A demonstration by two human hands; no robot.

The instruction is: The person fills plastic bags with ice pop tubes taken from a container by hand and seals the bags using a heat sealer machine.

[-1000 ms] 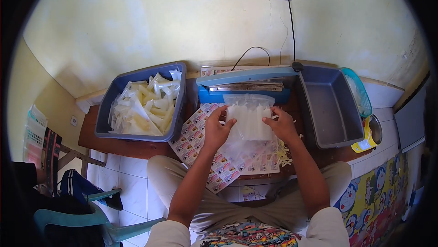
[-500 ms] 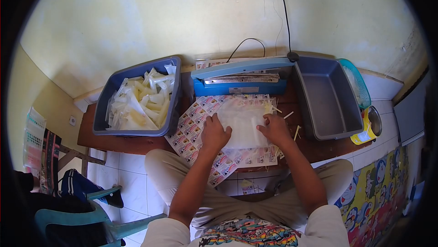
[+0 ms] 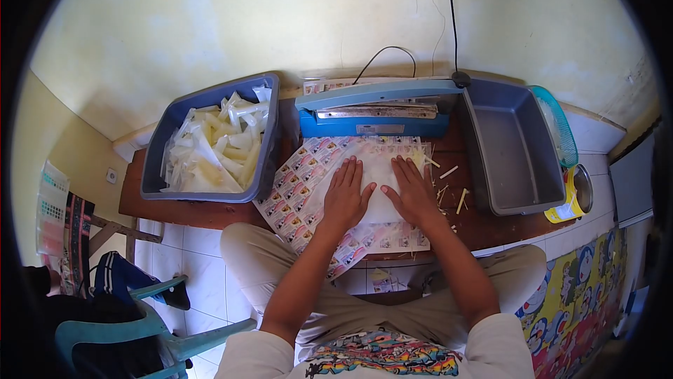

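Note:
A clear plastic bag with whitish contents (image 3: 382, 205) lies flat on printed paper sheets (image 3: 291, 200) at the middle of the bench. My left hand (image 3: 345, 193) rests flat on the bag's left half, fingers stretched toward the wall. On its right half lies my right hand (image 3: 413, 193), also flat with fingers extended. The two thumbs nearly meet over the bag, and the hands cover much of it. Just beyond my fingertips stands a blue impulse sealer (image 3: 375, 125), its long arm raised.
A grey tub (image 3: 275, 162) of filled plastic packets (image 3: 217, 144) stands left. At right are another grey tub (image 3: 515, 148), a green basket (image 3: 561, 127) and a yellow can (image 3: 571, 200). Pale stick scraps (image 3: 461, 201) litter the bench. A green chair (image 3: 119, 330) is at lower left.
Both hands have gone from curled fingers at the bag's sides to lying flat on it, farther forward and closer together. The camera view has shifted slightly.

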